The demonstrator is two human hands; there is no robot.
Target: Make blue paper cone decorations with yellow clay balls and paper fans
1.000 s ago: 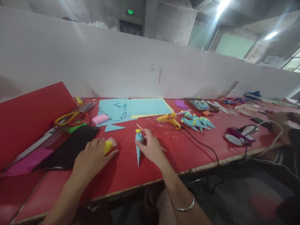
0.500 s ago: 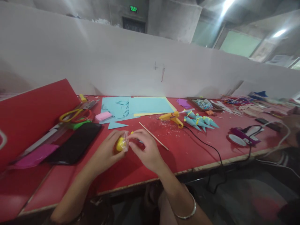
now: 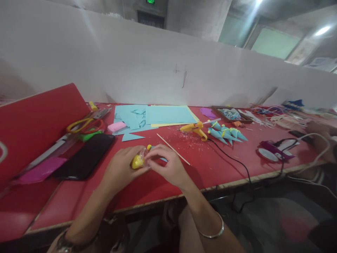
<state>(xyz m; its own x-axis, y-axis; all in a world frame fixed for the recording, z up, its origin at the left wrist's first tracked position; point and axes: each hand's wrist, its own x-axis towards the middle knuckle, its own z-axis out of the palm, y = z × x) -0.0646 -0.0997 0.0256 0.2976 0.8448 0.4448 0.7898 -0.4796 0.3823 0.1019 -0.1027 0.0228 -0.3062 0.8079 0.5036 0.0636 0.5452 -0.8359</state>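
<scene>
My left hand [image 3: 122,168] is wrapped round a yellow lump in clear plastic [image 3: 137,161] above the red table. The fingers of my right hand [image 3: 168,163] pinch the loose end of that clear plastic. A small yellow ball [image 3: 149,147] shows just behind my right fingers, and a bit of blue peeks out beneath them. A thin wooden stick [image 3: 173,149] lies behind my right hand. Beyond it, a yellow glue gun [image 3: 195,130] rests beside several blue paper cones [image 3: 228,134] with yellow trim.
Blue paper sheets [image 3: 168,115] lie by the white partition. At left are a black phone [image 3: 85,158], scissors [image 3: 84,126] and a pink packet [image 3: 42,170]. The glue gun's black cable [image 3: 237,160] runs over the front edge. A person's hand [image 3: 319,135] is at far right.
The view has tilted down slightly. Both hands have shifted a little to the right, still at the yellow lump, and the plastic between them looks more drawn out toward the right hand.
</scene>
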